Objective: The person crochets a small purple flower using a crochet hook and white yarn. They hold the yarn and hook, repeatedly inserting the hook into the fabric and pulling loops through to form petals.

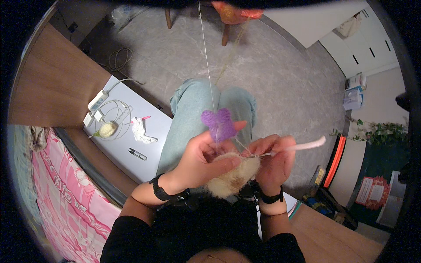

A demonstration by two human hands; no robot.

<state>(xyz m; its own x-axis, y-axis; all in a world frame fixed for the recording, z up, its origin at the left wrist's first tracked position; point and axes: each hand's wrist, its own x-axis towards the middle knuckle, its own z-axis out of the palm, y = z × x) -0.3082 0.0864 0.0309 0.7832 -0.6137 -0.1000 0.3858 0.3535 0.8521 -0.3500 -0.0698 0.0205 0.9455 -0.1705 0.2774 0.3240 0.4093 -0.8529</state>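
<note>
My left hand [200, 161] grips a fluffy cream crocheted piece [236, 176], its thumb pressed on the upper edge. A purple finger guard [219, 126], knitted or fuzzy in look, sits around the raised index finger, whose tip pokes out at the right. White yarn [206, 59] runs from the top of the view down over this guard to the piece. Between the fingers of my right hand [274, 157] is a crochet hook [306, 144] with a pale pink handle. The hook's thin metal shaft meets the edge of the piece; its tip is hidden in the fluff.
At left, a white surface [154, 161] holds thread snips [137, 154], a white cloth [142, 131], a pink-handled tool [146, 117], a cream yarn ball-like object [108, 129] and a power strip [98, 100] with cables. An orange bag [238, 14] rests on a wooden-legged seat ahead.
</note>
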